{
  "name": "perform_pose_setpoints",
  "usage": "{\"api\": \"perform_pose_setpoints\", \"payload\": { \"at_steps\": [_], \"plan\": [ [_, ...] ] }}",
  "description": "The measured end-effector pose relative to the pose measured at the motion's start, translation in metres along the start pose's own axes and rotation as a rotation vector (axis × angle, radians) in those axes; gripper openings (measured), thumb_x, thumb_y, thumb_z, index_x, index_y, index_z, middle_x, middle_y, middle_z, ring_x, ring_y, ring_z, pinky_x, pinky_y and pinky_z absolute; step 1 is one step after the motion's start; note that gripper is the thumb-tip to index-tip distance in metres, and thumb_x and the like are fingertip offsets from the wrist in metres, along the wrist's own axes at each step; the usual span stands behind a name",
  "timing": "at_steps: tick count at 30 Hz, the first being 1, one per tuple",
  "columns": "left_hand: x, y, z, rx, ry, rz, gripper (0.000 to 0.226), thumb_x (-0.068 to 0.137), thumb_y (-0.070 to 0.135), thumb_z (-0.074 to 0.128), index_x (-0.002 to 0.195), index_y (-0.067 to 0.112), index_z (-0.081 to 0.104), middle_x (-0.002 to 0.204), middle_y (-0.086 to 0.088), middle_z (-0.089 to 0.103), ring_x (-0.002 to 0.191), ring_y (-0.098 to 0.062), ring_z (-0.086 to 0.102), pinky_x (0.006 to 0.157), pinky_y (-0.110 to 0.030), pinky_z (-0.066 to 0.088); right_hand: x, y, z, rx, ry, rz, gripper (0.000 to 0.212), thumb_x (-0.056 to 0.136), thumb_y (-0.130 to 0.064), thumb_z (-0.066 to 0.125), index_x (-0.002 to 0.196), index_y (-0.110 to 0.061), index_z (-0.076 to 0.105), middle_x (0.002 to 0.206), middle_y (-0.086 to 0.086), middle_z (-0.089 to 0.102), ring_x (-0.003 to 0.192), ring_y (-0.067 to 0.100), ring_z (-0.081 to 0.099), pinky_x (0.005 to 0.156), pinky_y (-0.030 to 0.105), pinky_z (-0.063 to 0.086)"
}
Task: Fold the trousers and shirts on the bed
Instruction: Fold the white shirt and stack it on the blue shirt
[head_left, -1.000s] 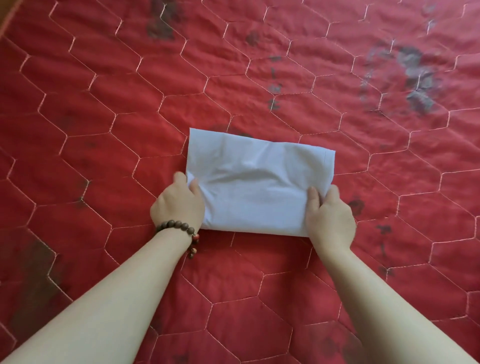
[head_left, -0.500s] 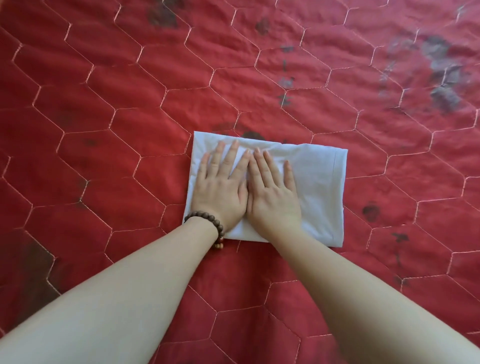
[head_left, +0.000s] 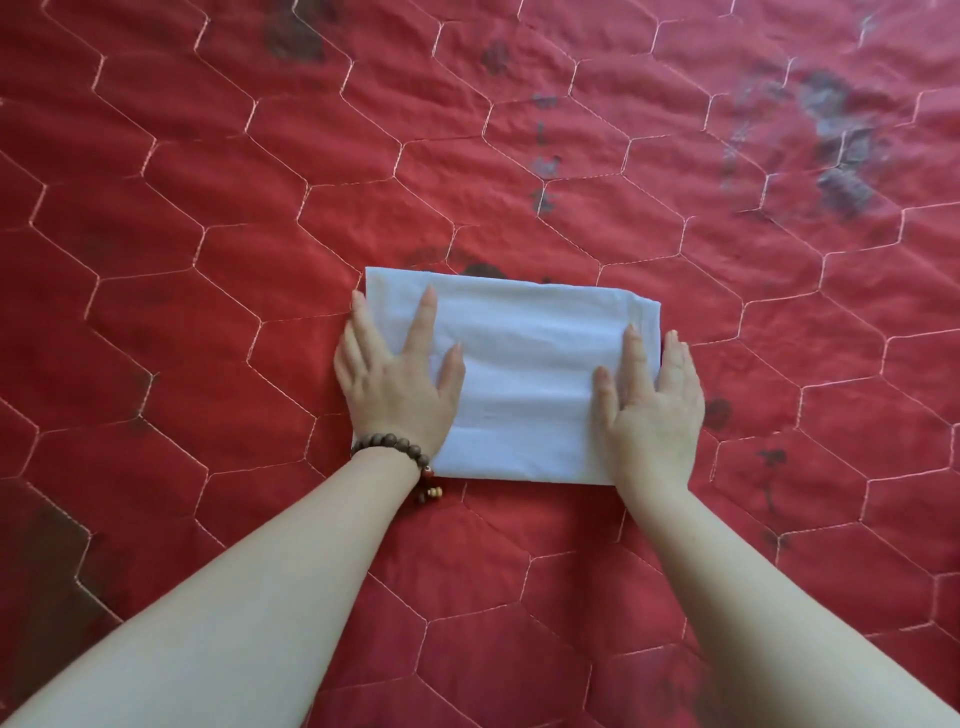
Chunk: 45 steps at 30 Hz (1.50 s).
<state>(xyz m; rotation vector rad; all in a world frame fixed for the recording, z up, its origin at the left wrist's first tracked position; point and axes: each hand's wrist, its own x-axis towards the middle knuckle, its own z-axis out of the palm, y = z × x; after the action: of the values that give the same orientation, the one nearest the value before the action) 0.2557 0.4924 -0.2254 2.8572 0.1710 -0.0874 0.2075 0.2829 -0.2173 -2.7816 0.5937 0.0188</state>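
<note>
Nearest to me I see two bare forearms reaching in from the bottom edge toward the folded white garment (head_left: 524, 384), which I take as my landmark; whether it is a shirt or trousers I cannot tell. A brown bead bracelet (head_left: 396, 448) circles the left wrist, just beside the garment's near left corner, with a short beaded tassel hanging onto the quilt.

The left hand (head_left: 395, 384) lies flat on the garment's left end, fingers straight and spread, grasping nothing; its outer fingers run along the garment's left edge and partly onto the quilt, while the thumb and a long finger rest on the cloth. The right hand (head_left: 652, 410) lies flat on the garment's right end in the same released way, fingers straight and pointing away from me, the outermost ones overlapping the right edge.

The garment itself is a neat rectangle lying flat on the red quilted bedspread (head_left: 208, 291), with a hem visible at its far right corner. Beyond the garment, the bedspread stretches away, stitched in pale hexagon lines, with faded grey printed patches (head_left: 836, 156) far off to the right and another dark patch (head_left: 293, 34) far off to the left.
</note>
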Motion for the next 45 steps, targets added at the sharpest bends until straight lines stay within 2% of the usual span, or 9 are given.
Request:
{"api": "perform_pose_setpoints", "payload": {
  "at_steps": [4,8,13,18,23,26,31,38,45],
  "plan": [
    [-0.002,-0.013,-0.013,-0.230,0.008,0.029,0.056,0.087,0.045,0.062,0.140,0.036,0.047,0.124,-0.020,0.042,0.097,-0.033,0.053,0.086,-0.041,0.047,-0.002,0.005,-0.012,0.199,-0.052,0.082,0.051,0.089,-0.041,0.061,0.138,-0.034,0.048,0.120,0.007,0.045,0.100,0.027,0.049,0.077,0.036,0.041],
    [-0.003,-0.029,-0.018,-0.352,-0.118,0.031,0.059,0.086,0.040,0.068,0.140,0.038,0.047,0.095,-0.003,0.037,0.063,-0.004,0.038,0.072,-0.012,0.028,-0.007,0.012,-0.019,0.237,-0.233,0.151,0.059,0.089,-0.049,0.057,0.143,-0.048,0.032,0.101,0.005,0.050,0.082,0.023,0.047,0.071,0.032,0.032],
    [-0.034,-0.036,-0.031,-0.347,-0.214,0.058,0.061,0.085,0.033,0.071,0.141,0.029,0.048,0.102,0.001,0.037,0.071,-0.011,0.045,0.071,-0.011,0.027,-0.045,0.018,-0.027,0.490,-0.300,0.210,0.060,0.090,-0.030,0.064,0.144,-0.036,0.040,0.131,-0.001,0.058,0.119,0.022,0.052,0.086,0.021,0.032],
    [-0.081,-0.028,-0.066,-0.304,-0.300,0.128,0.061,0.085,0.029,0.070,0.142,0.025,0.047,0.127,-0.005,0.043,0.103,-0.024,0.055,0.080,-0.019,0.033,-0.104,0.026,-0.069,0.397,-0.234,0.189,0.048,0.091,-0.014,0.058,0.138,-0.023,0.051,0.123,0.005,0.061,0.113,0.025,0.055,0.082,0.018,0.028],
    [-0.136,0.016,-0.120,-0.366,-0.348,0.172,0.065,0.086,0.028,0.068,0.145,0.030,0.041,0.125,0.002,0.041,0.087,-0.006,0.045,0.077,-0.009,0.028,-0.149,0.049,-0.150,0.358,-0.164,0.284,0.046,0.090,-0.008,0.056,0.134,-0.020,0.055,0.122,0.004,0.063,0.112,0.025,0.056,0.093,0.029,0.036],
    [-0.168,0.053,-0.139,-0.385,-0.378,0.224,0.067,0.087,0.028,0.066,0.147,0.033,0.037,0.128,0.000,0.041,0.092,-0.016,0.053,0.078,-0.019,0.035,-0.172,0.079,-0.191,0.324,-0.119,0.330,0.045,0.091,-0.009,0.056,0.134,-0.021,0.056,0.122,0.002,0.064,0.112,0.023,0.057,0.091,0.023,0.035],
    [-0.222,0.126,-0.144,-0.390,-0.401,0.286,0.067,0.089,0.027,0.066,0.148,0.031,0.035,0.138,-0.005,0.039,0.096,-0.029,0.060,0.080,-0.028,0.043,-0.202,0.151,-0.239,0.330,-0.045,0.402,0.043,0.091,-0.009,0.059,0.133,-0.018,0.058,0.129,0.003,0.062,0.118,0.023,0.057,0.096,0.025,0.036],
    [-0.310,0.258,-0.102,-0.403,-0.405,0.345,0.069,0.090,0.024,0.064,0.150,0.029,0.030,0.141,-0.006,0.037,0.089,-0.028,0.061,0.074,-0.028,0.044,-0.207,0.308,-0.276,0.339,0.016,0.443,0.043,0.092,-0.012,0.059,0.133,-0.022,0.057,0.126,0.003,0.064,0.114,0.024,0.058,0.081,0.014,0.030],
    [-0.375,0.392,-0.034,-0.384,-0.412,0.338,0.070,0.091,0.024,0.064,0.150,0.029,0.027,0.144,-0.007,0.033,0.103,-0.030,0.058,0.085,-0.035,0.046,-0.182,0.470,-0.293,0.392,0.004,0.418,0.042,0.093,-0.014,0.058,0.134,-0.023,0.056,0.126,0.002,0.065,0.112,0.023,0.059,0.087,0.021,0.034]
  ]
}}
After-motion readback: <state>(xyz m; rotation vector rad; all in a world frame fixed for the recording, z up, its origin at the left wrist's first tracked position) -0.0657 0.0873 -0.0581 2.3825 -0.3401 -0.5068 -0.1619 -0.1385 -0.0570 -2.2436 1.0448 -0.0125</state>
